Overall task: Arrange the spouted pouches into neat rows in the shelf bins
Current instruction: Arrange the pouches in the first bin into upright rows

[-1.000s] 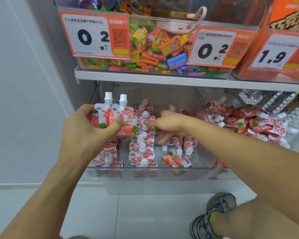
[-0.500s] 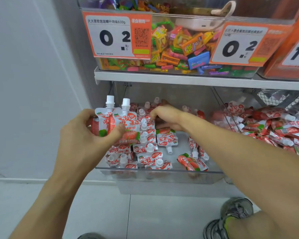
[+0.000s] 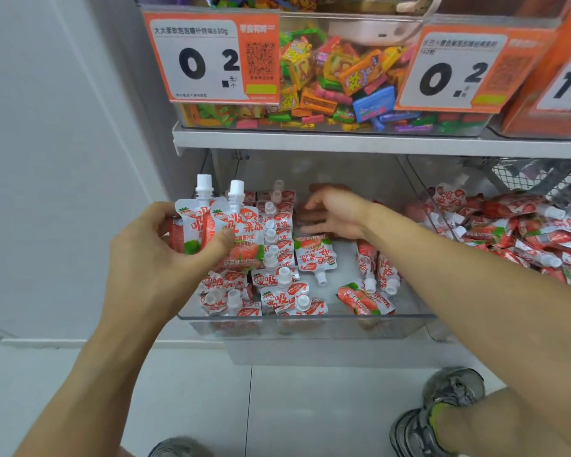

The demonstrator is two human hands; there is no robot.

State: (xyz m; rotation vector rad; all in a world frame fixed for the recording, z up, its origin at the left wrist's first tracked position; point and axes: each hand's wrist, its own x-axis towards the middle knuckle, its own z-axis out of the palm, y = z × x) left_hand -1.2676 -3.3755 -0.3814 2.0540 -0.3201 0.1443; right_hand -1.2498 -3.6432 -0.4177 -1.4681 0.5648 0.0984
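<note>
My left hand grips a small stack of red-and-white spouted pouches upright, white caps up, at the left end of the clear shelf bin. Behind them a row of pouches runs front to back in the bin. My right hand reaches deep into the bin with its fingers spread and holds nothing, hovering over the back area. Loose pouches lie scattered on the bin floor: one upside down, others at the right and front.
A second bin at the right holds a jumbled heap of the same pouches. The shelf above carries a clear bin of coloured candies with orange price tags. My shoe stands on the tiled floor below.
My right hand has moved from the middle row toward the back of the bin and spread its fingers. The left hand keeps its grip on the pouches. The camera has come closer.
</note>
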